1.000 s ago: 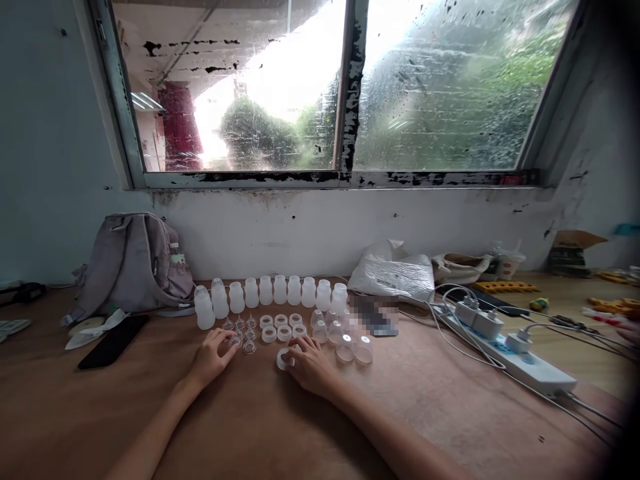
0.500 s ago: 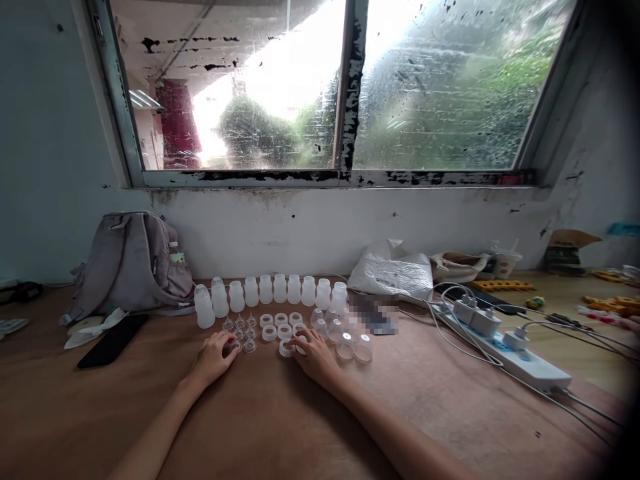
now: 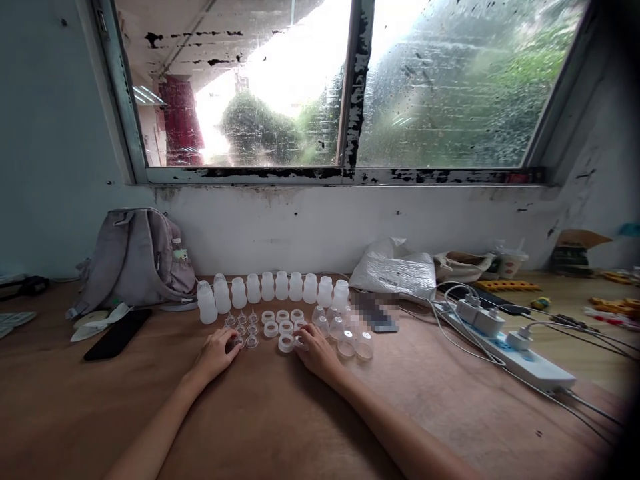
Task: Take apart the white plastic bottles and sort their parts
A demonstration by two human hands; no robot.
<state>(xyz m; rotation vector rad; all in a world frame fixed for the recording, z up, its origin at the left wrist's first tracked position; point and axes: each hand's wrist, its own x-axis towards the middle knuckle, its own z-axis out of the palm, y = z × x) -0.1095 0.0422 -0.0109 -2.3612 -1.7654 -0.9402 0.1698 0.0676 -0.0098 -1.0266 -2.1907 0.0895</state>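
Note:
My left hand (image 3: 217, 355) rests at the near left of a group of clear nipples (image 3: 251, 341), its fingers curled over one at the front edge. My right hand (image 3: 316, 352) has its fingers on a white ring at the near right of several white rings (image 3: 286, 343). Clear domed caps (image 3: 364, 346) stand just right of that hand. Behind these parts runs a curved row of frosted bottles (image 3: 282, 287); the two leftmost bottles (image 3: 207, 303) have clear tops on.
A grey backpack (image 3: 135, 257) and a black phone (image 3: 118, 335) lie at the left. Behind on the right is a silver bag (image 3: 395, 270). A white power strip (image 3: 525, 360) with plugs and cables stretches along the right side.
The view has shifted slightly. My right hand has drawn a little to the right, uncovering the front white ring. My left hand stays by the nipples.

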